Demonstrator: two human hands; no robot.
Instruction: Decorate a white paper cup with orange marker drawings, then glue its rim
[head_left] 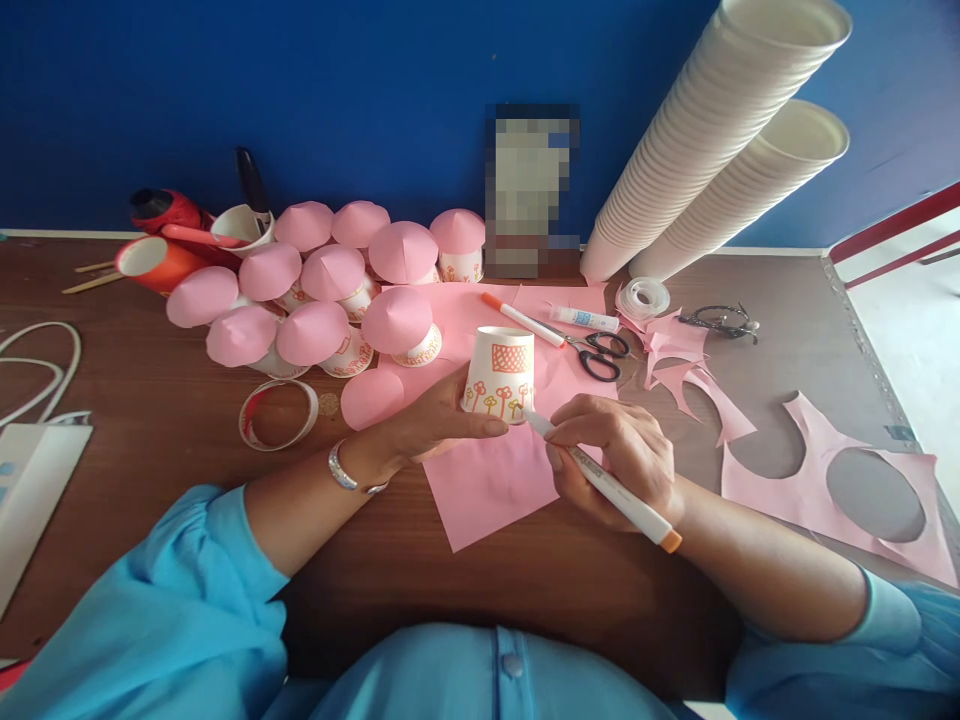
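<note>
paper cup (501, 345) is upside down, gripped in l hand (441, 412), r hand (637, 450) gripping marker (626, 503) w/ tip nr drawn flowers (504, 402), pink paper (487, 495) below on desk (360, 570).

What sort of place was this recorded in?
Probably a craft workspace: a brown table against a blue wall, with scissors beside a glue stick, and cut pink paper scraps.

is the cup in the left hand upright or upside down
Upside down: the cup has its narrow base on top, wide rim below.
</note>
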